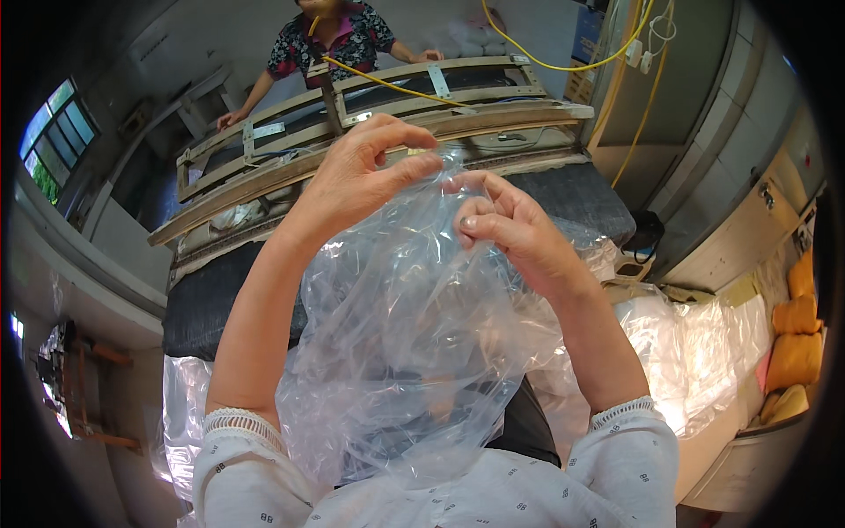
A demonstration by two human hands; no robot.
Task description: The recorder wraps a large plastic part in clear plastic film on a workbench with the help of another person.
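Observation:
A large, crumpled sheet of clear plastic film (405, 326) hangs from my raised hands and drapes down over my lap. My left hand (365, 176) has its thumb and forefinger curled together at the film's upper edge, the other fingers bent. Just to the right and slightly lower, my right hand (515, 229) pinches the gathered film between thumb and bent fingers. The two hands are close together but apart, with bunched film between them. Glare on the film partly hides the exact grip.
Beyond my hands stands a wooden frame with metal plates (440, 81) on a bench with dark padded edges (581, 198). A person (330, 40) stands behind it. Yellow cable (563, 66) hangs overhead. More shiny plastic (695, 352) lies at right, near orange bundles (792, 361).

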